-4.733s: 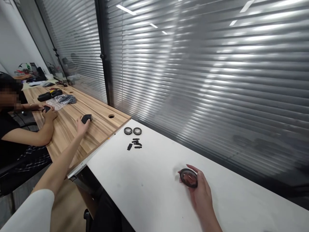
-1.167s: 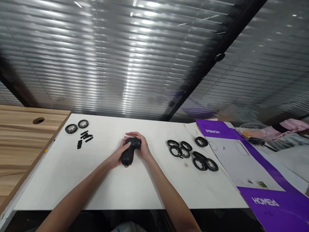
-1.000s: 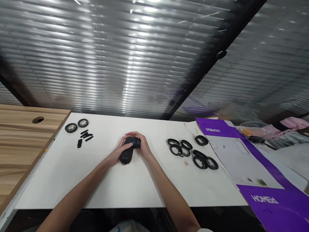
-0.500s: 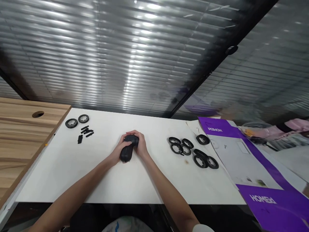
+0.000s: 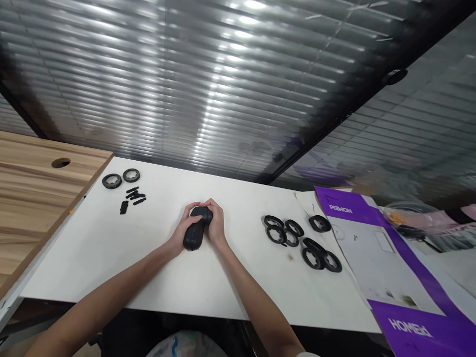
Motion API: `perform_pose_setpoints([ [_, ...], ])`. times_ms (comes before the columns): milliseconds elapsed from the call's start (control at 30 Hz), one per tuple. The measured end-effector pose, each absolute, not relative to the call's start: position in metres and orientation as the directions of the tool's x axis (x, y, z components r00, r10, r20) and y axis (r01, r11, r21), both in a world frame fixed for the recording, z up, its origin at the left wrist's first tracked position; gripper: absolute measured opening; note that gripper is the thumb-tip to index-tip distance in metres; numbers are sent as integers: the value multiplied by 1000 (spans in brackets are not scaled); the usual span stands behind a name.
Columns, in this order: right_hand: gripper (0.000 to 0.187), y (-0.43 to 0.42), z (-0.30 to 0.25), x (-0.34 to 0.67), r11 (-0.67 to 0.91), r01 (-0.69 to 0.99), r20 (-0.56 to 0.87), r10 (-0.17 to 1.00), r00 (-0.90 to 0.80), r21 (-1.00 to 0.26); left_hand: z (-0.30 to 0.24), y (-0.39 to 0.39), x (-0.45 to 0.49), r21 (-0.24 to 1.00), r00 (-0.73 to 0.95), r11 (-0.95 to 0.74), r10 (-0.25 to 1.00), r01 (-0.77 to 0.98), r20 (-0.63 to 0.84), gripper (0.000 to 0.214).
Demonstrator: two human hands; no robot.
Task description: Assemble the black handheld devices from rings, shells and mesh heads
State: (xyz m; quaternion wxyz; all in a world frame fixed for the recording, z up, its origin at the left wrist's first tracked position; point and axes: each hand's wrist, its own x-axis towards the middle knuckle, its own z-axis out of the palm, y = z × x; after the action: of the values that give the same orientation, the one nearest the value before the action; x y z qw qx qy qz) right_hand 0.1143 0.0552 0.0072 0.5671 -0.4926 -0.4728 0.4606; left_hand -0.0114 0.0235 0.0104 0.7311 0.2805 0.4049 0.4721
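Observation:
A black L-shaped handheld device (image 5: 194,235) with a thick rounded body sits between both hands over the white table. My left hand (image 5: 184,227) wraps its left side, thumb laid across the top. My right hand (image 5: 215,222) grips the shorter end at the upper right. Palms and fingers hide part of the device, so its exact kind cannot be made out. Off to the left lie two black rings (image 5: 112,181) with notched inner edges and several small black strips (image 5: 136,196). Several more black rings (image 5: 276,234) are scattered, some overlapping, to the right of my hands.
A purple and white printed sheet (image 5: 368,258) covers the table's right side. Beyond it are a plastic-wrapped bundle and a pink item (image 5: 433,218). A wooden surface (image 5: 33,193) adjoins the left edge. Glass with metal blinds (image 5: 178,89) rises behind the white table (image 5: 148,277).
The camera view has tilted and shifted slightly, so the table's right side appears lower. Both hands keep their hold on the device, and the rings and strips stay where they lay.

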Motion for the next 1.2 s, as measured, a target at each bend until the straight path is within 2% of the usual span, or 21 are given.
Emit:
perform_pose_setpoints([
  [167,20,55,0,112,61,-163,41,992,123,-985,12,27,-11,790,246,381,923,-481,-295,62],
  [300,23,58,7,109,-8,-282,-22,999,47,-959,10,29,-10,800,211,336,941,-498,-264,66],
  [400,30,61,21,114,-64,-284,-61,998,-23,-957,12,30,-12,811,225,356,933,-464,-280,76],
  [567,36,62,35,132,-188,-243,-156,977,-144,-952,12,34,-14,838,343,399,898,-371,-275,91],
  [667,35,61,33,133,-193,-266,-175,980,-91,-944,7,34,-13,858,359,376,900,-349,-248,89],
  [800,43,61,29,122,-190,-295,-202,979,10,-936,-1,31,-14,909,335,278,927,-311,-168,79],
  [1000,32,58,29,111,-84,-282,-102,993,51,-956,5,29,-16,885,294,309,932,-349,-209,80],
  [1200,34,56,25,112,25,-217,15,999,46,-976,16,28,-16,809,313,401,907,-431,-283,86],
])
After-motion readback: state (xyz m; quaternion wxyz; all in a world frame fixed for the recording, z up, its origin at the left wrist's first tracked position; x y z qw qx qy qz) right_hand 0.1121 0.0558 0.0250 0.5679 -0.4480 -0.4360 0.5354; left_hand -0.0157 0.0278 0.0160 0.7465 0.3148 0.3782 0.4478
